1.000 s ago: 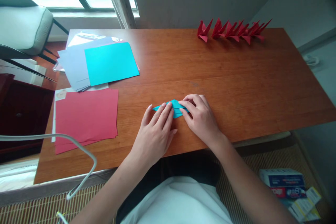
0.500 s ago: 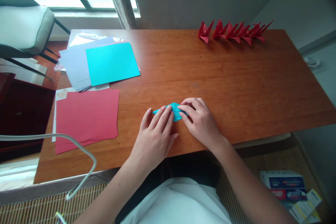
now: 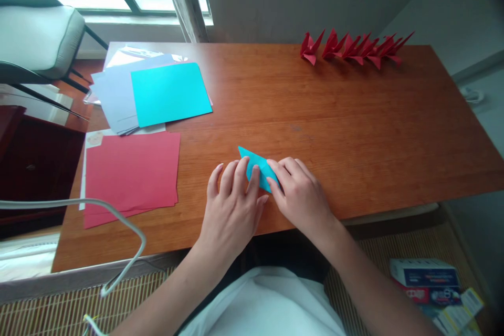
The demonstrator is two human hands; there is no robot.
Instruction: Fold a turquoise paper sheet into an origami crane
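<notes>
A folded piece of turquoise origami paper lies near the table's front edge, its long axis slanting from upper left to lower right. My left hand rests over its left part with fingers spread, the index fingertip touching the paper. My right hand pinches the paper's right end between thumb and index finger. Part of the folded piece is hidden under the fingers of both hands.
Several red paper cranes stand in a row at the table's back right. On the left lie red sheets, a turquoise sheet and pale sheets. A white cable-like tube crosses the lower left.
The folded turquoise paper has turned clockwise, from nearly level to slanted, and more of its face shows. My left fingers have lifted partly off it; my right hand has shifted slightly downward.
</notes>
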